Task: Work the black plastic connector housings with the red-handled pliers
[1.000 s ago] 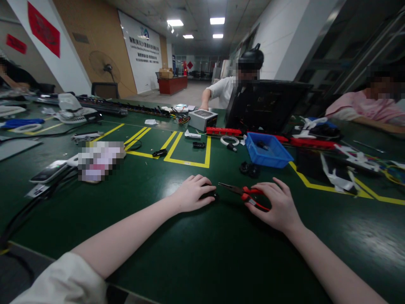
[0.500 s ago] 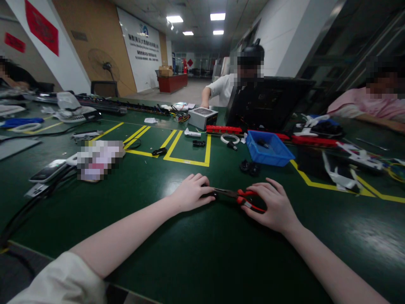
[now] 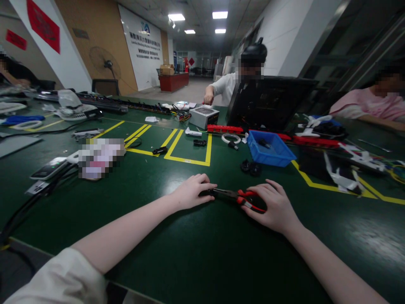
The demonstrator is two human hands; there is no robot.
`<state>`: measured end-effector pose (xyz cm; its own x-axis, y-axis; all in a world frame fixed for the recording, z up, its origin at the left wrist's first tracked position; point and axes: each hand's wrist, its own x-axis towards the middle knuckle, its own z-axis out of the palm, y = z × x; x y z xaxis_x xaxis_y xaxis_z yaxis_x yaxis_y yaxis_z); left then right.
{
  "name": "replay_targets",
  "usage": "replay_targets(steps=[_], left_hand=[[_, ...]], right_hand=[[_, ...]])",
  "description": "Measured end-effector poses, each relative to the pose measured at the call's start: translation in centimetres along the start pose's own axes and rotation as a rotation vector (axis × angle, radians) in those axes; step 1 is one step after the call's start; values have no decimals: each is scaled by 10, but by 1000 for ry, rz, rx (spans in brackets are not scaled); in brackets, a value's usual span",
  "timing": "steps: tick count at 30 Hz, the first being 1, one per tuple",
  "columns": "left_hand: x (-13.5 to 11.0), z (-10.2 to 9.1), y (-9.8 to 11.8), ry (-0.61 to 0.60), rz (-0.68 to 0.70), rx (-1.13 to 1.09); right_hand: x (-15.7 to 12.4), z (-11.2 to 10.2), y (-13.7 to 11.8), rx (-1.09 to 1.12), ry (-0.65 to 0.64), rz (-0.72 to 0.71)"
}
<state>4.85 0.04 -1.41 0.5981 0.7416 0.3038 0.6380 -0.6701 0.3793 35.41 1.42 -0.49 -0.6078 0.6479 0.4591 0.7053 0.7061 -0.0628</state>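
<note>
My right hand (image 3: 274, 206) grips the red handles of long-nose pliers (image 3: 236, 196) lying low over the green table (image 3: 202, 253). The pliers' dark jaws point left and reach under the fingers of my left hand (image 3: 191, 193). My left hand is curled, palm down, over a small black part that is almost hidden beneath it. Both hands rest on the table near its middle.
A blue tray (image 3: 270, 148) and small black parts (image 3: 250, 167) lie just beyond my hands. Yellow tape lines (image 3: 186, 159), a grey power supply box (image 3: 204, 117), cables and a phone (image 3: 49, 168) are spread around. Other people sit at the far side and right.
My right hand has slid the pliers left until their jaws reach under my left hand's fingers. My left hand stayed in place.
</note>
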Motion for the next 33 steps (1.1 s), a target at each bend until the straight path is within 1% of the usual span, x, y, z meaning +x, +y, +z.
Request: replay_targets(steps=[5,12,20,27,30,33], left_hand=[[1,2,-2,10,10,-34],[2,0,-3,-6,13,-48],[3,-3,-1,-29,-2,-57],[2,-8,2,-51,-8,-4],[3,-6,-1,-63,24,34],[3,-4,-4,-50,32,29]], right_hand=[[-1,1,-1,-7,-19,10],[1,0,-5,31,-48,33],[1,-2,-9,8,-79,34],[-1,2,-3,35,-55,27],[0,6,0,36,-23,34],[0,10,2,16,28,8]])
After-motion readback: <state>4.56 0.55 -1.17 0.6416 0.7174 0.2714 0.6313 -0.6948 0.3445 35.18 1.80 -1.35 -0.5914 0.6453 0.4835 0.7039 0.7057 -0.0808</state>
